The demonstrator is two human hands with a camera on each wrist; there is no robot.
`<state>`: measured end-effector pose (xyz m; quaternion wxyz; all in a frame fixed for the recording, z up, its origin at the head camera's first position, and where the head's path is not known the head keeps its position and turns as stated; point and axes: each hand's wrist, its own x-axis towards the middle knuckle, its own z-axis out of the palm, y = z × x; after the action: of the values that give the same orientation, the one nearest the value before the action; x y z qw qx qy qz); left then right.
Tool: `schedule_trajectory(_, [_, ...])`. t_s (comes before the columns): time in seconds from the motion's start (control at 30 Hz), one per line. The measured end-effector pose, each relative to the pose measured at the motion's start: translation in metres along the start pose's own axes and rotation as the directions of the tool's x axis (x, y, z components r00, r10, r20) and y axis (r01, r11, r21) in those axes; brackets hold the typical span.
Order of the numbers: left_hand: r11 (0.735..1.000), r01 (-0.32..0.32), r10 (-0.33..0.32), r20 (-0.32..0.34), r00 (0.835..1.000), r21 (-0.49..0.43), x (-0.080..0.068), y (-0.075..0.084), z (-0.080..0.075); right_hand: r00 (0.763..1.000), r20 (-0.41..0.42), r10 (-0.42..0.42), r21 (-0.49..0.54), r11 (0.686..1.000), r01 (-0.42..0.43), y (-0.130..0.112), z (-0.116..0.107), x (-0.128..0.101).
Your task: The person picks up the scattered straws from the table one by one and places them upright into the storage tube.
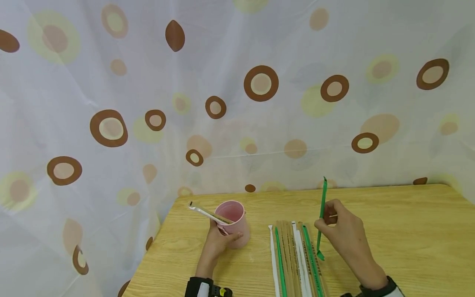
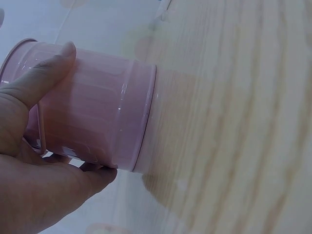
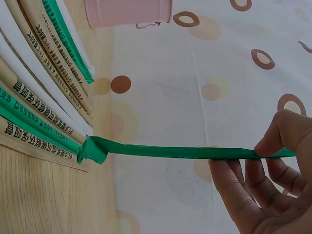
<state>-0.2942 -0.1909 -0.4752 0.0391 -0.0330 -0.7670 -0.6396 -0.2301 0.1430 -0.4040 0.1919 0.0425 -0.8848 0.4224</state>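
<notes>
At lower centre, a pink ribbed plastic cup [image 1: 234,222] is gripped by the left hand [image 1: 219,243] on the wooden tabletop [image 1: 400,231]. A green paper-wrapped stick [image 1: 321,218] is pinched upright by the right hand [image 1: 343,235], just beside a row of wrapped chopsticks [image 1: 297,264].

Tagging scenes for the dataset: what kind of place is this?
Likely a staged indoor tabletop setup, not a real kitchen: a wooden table against a spotted curtain backdrop, with a pink cup and a row of wrapped chopsticks.

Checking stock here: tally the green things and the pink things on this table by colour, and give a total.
Green: 3, two green sleeves lying in the row, plus one green strip pinched in the right hand
Pink: 1, the pink cup gripped by the left hand
Total: 4
</notes>
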Motion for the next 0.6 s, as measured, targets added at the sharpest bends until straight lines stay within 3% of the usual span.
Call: schedule_trajectory(0.6, [1.0, -0.023, 0.023, -0.005, 1.0, 0.005, -0.0035, 0.0015, 0.0005, 1.0, 0.016, 0.025, 0.075, 0.997, -0.026, -0.0075, 0.0083, -0.0036])
